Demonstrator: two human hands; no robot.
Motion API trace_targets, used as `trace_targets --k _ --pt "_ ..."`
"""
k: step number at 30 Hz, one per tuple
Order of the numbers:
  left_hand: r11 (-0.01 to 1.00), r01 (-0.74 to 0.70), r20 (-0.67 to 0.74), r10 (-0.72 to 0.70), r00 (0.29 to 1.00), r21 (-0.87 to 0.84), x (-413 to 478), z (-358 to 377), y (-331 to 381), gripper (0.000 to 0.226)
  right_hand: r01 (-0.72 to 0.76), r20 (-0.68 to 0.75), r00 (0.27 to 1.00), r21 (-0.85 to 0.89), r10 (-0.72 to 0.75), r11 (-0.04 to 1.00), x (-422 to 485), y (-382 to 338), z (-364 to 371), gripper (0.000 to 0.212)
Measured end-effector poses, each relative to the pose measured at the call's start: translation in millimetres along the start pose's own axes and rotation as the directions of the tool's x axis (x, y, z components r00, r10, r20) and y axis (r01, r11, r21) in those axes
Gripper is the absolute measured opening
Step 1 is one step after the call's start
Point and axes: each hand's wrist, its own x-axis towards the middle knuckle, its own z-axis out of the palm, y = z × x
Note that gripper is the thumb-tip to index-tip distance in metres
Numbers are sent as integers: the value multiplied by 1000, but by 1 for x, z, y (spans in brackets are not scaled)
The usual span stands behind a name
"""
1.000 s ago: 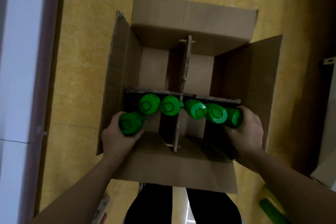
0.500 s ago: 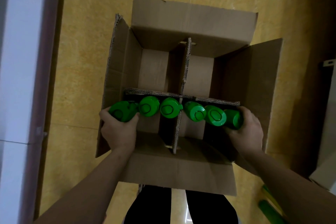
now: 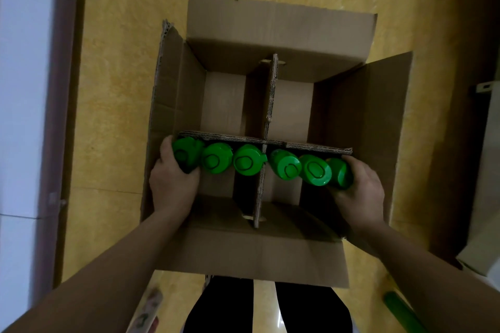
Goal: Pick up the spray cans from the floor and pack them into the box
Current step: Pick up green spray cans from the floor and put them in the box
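Observation:
An open cardboard box [image 3: 259, 254] stands on the floor, split by a cardboard cross divider [image 3: 272, 94]. Several green-capped spray cans stand in a row against the divider's near side. My left hand [image 3: 171, 184] grips the leftmost can [image 3: 186, 155] at the box's left wall. My right hand [image 3: 359, 192] grips the rightmost can [image 3: 339, 171] by the right wall. Between them stand other cans, such as one [image 3: 247, 159] just left of the divider and one [image 3: 286, 165] just right of it. The can bodies are hidden in the box.
The two far compartments of the box hold nothing. Another green can [image 3: 400, 311] lies on the yellow tiled floor at the bottom right. A white wall with a dark baseboard [image 3: 62, 89] runs along the left. A pale object [image 3: 484, 197] stands at the right edge.
My left hand has carried its can up and left, from the near part of the left compartment into line with the row at the box's left wall. The right hand has barely moved.

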Motion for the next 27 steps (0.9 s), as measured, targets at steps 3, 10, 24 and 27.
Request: trace_targets --k 3,10,24,27 --pt "997 -74 -18 74 997 6 -3 0 1 81 -3 11 1000 -30 3 1000 6 -3 -2 75" --pt "996 -68 -11 69 998 66 -3 -5 8 79 -33 33 999 -52 34 998 9 -6 -9 76" --pt "985 -86 121 68 990 147 -3 -24 35 98 -52 134 988 -207 81 977 6 -19 -25 100" --pt "990 -77 123 62 990 119 -3 -47 57 99 -42 160 984 -246 83 968 6 -34 -48 103"
